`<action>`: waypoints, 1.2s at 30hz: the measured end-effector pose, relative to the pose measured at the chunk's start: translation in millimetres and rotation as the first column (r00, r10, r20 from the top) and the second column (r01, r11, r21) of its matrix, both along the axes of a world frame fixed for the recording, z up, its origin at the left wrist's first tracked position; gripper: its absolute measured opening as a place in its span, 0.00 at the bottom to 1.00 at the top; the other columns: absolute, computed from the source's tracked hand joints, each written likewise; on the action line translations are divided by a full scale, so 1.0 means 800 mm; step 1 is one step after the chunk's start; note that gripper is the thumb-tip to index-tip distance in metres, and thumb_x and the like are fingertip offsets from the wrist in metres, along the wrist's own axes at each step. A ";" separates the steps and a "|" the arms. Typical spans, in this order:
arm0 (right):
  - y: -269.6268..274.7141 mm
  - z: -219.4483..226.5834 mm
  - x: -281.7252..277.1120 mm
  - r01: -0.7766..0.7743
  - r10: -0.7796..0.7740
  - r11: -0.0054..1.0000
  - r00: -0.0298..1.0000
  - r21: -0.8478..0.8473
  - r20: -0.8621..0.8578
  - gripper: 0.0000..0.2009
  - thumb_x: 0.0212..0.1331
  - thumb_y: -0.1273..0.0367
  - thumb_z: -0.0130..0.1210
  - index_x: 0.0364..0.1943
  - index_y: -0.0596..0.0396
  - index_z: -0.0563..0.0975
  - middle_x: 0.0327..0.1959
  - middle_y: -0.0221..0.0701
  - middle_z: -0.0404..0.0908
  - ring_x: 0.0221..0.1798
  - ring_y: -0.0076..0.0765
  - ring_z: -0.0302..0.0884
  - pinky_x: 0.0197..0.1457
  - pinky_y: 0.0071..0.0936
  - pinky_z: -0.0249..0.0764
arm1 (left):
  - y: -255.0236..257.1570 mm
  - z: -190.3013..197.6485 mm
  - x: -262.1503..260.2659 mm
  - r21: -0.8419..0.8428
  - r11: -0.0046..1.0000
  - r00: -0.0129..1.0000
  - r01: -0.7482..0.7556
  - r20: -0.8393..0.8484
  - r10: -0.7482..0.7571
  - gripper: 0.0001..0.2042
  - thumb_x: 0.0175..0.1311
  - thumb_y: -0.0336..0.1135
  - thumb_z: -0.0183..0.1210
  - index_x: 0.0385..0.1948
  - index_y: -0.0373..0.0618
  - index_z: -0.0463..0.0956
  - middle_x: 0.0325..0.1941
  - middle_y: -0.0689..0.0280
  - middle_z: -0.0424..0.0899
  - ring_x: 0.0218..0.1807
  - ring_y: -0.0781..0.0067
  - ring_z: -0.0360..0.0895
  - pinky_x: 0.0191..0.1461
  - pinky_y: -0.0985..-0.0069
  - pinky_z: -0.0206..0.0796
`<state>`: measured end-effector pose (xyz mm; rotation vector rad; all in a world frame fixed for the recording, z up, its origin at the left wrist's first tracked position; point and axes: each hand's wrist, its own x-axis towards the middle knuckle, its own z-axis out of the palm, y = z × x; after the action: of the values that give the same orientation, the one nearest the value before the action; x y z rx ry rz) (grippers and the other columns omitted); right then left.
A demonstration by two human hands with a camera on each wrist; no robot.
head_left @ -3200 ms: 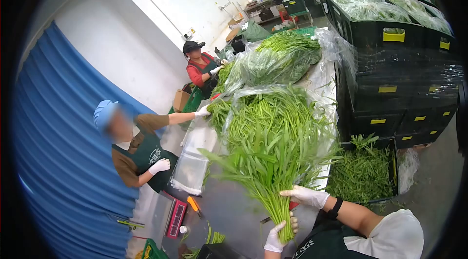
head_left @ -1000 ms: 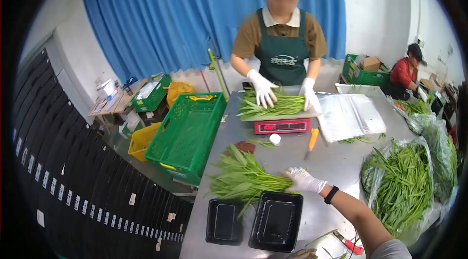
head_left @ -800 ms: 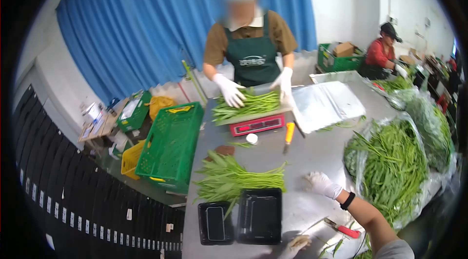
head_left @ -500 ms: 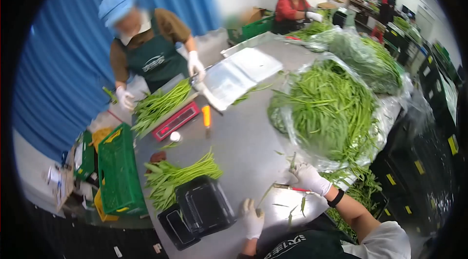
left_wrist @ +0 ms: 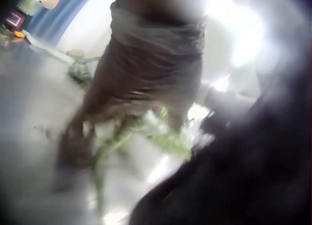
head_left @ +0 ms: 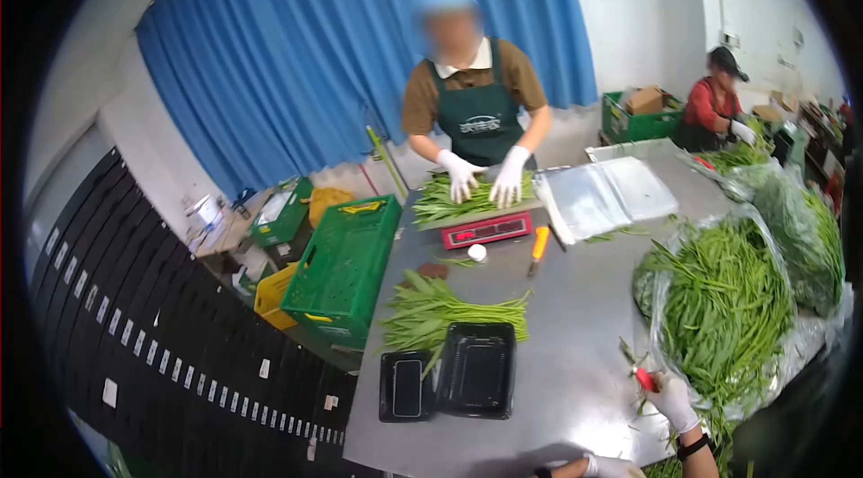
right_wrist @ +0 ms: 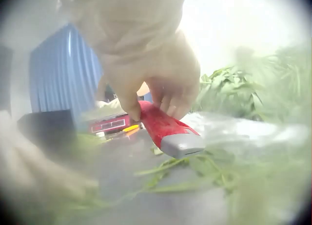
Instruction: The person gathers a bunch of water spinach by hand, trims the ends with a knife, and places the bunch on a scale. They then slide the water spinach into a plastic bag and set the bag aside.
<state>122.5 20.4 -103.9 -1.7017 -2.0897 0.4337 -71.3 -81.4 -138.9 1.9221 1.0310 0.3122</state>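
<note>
In the head view my right hand [head_left: 672, 402] grips the red handle [head_left: 645, 379] of a knife over the table's right side; the right wrist view shows the thumb and fingers of that hand [right_wrist: 146, 74] pinching the handle [right_wrist: 165, 125]. At the bottom edge lies my left hand [head_left: 613, 467], partly cut off. Blurred in the left wrist view, this hand [left_wrist: 146, 74] points down at green scraps [left_wrist: 168, 137]; whether it holds any is unclear. A bunch of leafy stems [head_left: 440, 312] lies behind two black trays [head_left: 476, 370] [head_left: 406, 385].
Across the table a person [head_left: 476, 114] presses greens on a red scale [head_left: 485, 231]. An orange-handled knife [head_left: 539, 246] and clear bags [head_left: 611, 196] lie nearby. A large bag of greens [head_left: 724, 307] stands right; a green crate [head_left: 342, 271] stands left.
The stem bunch was let go earlier. My right hand has taken hold of the red-handled knife, and my left has moved right. The person opposite has put both hands on the weighed greens.
</note>
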 end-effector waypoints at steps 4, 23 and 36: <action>0.043 -0.016 -0.067 -0.196 0.296 0.917 0.918 -0.347 0.265 0.16 0.47 0.55 0.57 0.39 0.44 0.81 0.34 0.38 0.80 0.32 0.44 0.79 0.40 0.38 0.74 | 0.023 0.089 -0.056 -0.264 0.896 0.477 0.356 0.876 0.069 0.15 0.61 0.31 0.57 0.49 0.40 0.73 0.45 0.66 0.79 0.46 0.76 0.74 0.51 0.77 0.67; 0.371 0.025 -0.749 -0.787 0.792 0.511 0.587 -0.345 -0.167 0.10 0.52 0.73 0.54 0.38 0.60 0.80 0.32 0.38 0.83 0.33 0.32 0.81 0.39 0.27 0.74 | 0.309 -0.032 -0.592 0.539 0.547 0.421 -0.640 -0.349 0.837 0.39 0.56 0.61 0.49 0.62 0.36 0.58 0.69 0.55 0.54 0.71 0.54 0.46 0.69 0.51 0.42; 0.384 -0.090 -0.807 -0.510 0.566 0.817 0.799 -0.270 0.203 0.13 0.40 0.59 0.62 0.32 0.45 0.83 0.28 0.37 0.82 0.33 0.41 0.81 0.39 0.32 0.75 | 0.280 -0.037 -0.603 0.369 0.726 0.526 -0.581 -0.511 0.680 0.39 0.57 0.65 0.45 0.60 0.39 0.62 0.67 0.54 0.60 0.70 0.55 0.52 0.66 0.41 0.39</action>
<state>-523.4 327.7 -176.0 -1.2831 -2.8368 0.6252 -553.4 142.4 -168.6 1.7255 2.2454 0.1512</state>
